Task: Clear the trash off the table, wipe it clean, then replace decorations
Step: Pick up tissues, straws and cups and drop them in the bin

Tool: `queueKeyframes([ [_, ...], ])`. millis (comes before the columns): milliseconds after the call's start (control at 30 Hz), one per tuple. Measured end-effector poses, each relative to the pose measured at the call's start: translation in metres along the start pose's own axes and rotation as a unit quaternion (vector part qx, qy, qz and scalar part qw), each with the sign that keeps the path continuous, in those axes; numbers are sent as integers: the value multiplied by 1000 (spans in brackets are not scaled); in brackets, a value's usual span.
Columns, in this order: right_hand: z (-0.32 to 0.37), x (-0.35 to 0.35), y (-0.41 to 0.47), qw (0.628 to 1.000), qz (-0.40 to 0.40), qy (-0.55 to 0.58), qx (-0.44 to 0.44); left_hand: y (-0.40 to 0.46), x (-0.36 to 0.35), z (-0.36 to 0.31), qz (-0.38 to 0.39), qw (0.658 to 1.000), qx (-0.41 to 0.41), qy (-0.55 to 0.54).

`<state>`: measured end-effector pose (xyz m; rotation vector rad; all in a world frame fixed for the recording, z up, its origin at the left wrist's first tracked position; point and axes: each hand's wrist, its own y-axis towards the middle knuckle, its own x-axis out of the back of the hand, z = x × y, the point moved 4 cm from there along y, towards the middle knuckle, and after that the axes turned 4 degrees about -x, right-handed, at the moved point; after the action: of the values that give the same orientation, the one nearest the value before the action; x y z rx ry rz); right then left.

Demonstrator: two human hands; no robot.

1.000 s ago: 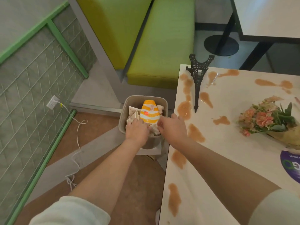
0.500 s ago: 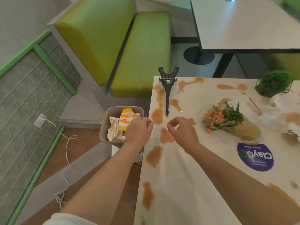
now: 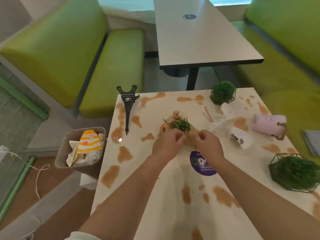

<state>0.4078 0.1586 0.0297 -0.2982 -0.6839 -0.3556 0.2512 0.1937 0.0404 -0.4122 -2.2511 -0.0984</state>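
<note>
The white table [image 3: 161, 201] is covered in brown spills [image 3: 124, 153]. A pink-and-green flower bouquet [image 3: 178, 122] in tan wrap lies at its middle. My left hand [image 3: 166, 144] and my right hand [image 3: 209, 144] are both curled around the wrapped end of the bouquet, which they partly hide. White wrappers and plastic [image 3: 225, 121], a pink straw [image 3: 208, 113] and a white paper cup [image 3: 241, 139] lie to the right. A black Eiffel Tower model [image 3: 128, 104] lies tipped over at the far left corner.
A grey bin [image 3: 64, 149] with a yellow striped cup [image 3: 90, 142] and paper stands on the floor left of the table. Two green ball plants in wire frames [image 3: 222, 92] [image 3: 294, 172] and a tipped pink tumbler [image 3: 268, 124] sit on the right. Green benches and another table lie beyond.
Both hands left the bin, crossed the table to the right and closed on the bouquet. The view swung right, showing more of the table.
</note>
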Motion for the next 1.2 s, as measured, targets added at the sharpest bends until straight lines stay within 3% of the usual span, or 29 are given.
queueKeyframes([
  [233,-72,55,46,997,-25,-62,-31,36,-56,-49,14,999,-35,0],
  [400,-112,82,76,975,-3,-221,-33,67,-94,-78,9,994,-78,73],
  [600,-139,92,91,963,46,-265,-25,95,-129,-93,19,986,-87,141],
  [700,-144,96,92,961,23,-274,-6,106,-145,-91,46,981,-69,176],
  [833,-148,99,90,970,12,-242,2,114,-158,-86,74,970,-41,226],
  [1000,-142,112,92,991,-42,-126,-26,121,-159,-88,30,968,-38,247],
  [1200,-134,120,92,994,-54,2,-94,117,-138,-100,-39,992,12,118],
])
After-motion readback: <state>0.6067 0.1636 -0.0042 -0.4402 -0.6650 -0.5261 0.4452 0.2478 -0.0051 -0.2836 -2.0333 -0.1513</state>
